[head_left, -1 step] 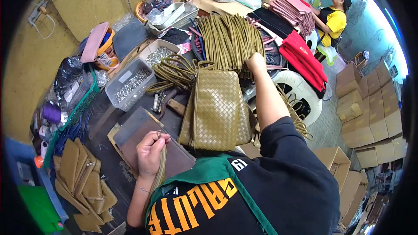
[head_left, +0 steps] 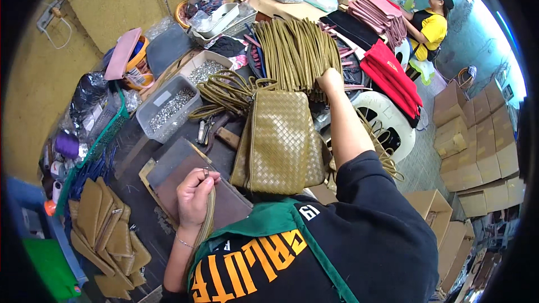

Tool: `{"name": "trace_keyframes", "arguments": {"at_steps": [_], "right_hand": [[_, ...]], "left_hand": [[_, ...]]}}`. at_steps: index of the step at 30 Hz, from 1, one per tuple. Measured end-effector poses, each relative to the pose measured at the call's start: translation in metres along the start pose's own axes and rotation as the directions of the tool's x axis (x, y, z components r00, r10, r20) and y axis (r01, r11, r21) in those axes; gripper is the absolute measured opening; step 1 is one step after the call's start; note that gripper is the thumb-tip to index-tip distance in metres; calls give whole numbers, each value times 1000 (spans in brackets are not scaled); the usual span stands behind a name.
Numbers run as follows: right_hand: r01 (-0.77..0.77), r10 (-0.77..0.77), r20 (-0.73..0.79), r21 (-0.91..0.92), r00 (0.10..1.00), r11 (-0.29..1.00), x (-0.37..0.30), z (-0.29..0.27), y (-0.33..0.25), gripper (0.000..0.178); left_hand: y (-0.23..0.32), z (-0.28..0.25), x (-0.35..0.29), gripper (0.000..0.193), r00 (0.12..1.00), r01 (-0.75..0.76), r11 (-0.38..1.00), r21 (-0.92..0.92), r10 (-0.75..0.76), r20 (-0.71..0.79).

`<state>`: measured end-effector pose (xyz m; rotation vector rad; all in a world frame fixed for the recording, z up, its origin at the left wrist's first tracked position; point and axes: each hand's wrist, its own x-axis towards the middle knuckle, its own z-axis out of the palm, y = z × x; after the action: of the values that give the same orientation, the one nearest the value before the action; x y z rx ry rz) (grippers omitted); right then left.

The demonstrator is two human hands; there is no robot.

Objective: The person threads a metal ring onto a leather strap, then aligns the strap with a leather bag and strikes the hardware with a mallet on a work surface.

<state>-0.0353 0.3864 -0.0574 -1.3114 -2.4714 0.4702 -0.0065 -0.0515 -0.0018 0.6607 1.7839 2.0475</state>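
My left hand (head_left: 192, 199) pinches the end of an olive strap (head_left: 209, 216), with a small metal clip at its top; the strap hangs down past my wrist. My right hand (head_left: 330, 79) reaches away to a thick bundle of olive straps (head_left: 292, 50) and is closed on straps at its right edge, its fingertips partly hidden. Between my arms stands a stack of olive woven-pattern pouches (head_left: 278, 140). Under my left hand lies a dark flat board (head_left: 185, 171). Looped olive cords (head_left: 227, 92) lie left of the bundle.
Left of the pouches are a clear bin (head_left: 168, 106) and a white bin (head_left: 205, 67) of small metal parts. Olive pouches (head_left: 106, 230) pile up at lower left. A red cloth stack (head_left: 393, 81) lies on the right, near cardboard boxes (head_left: 477, 129). A person in yellow (head_left: 432, 28) works beyond.
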Motion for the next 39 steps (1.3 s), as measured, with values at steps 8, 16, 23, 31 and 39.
{"name": "trace_keyframes", "arguments": {"at_steps": [8, 16, 23, 31, 39], "right_hand": [[-303, -244, 337, 938, 909, 167, -19, -34, -8, 7], [-541, -771, 324, 840, 548, -31, -233, -80, -134, 23], [-423, -674, 334, 906, 659, 36, -219, -74, -132, 13], [-271, -549, 216, 962, 808, -21, -165, -85, -114, 19], [-247, -521, 174, 966, 836, -74, -148, -84, -100, 18]], "left_hand": [[11, 17, -9, 34, 977, -191, 934, 302, 210, -30], [36, 32, -2, 22, 996, -69, 987, 144, 77, -47], [30, 26, -3, 21, 999, 22, 988, 152, -27, 29], [26, 23, -11, 23, 988, 128, 992, -13, -127, 86], [22, 23, -12, 24, 991, 88, 996, 31, -90, 94]]}}
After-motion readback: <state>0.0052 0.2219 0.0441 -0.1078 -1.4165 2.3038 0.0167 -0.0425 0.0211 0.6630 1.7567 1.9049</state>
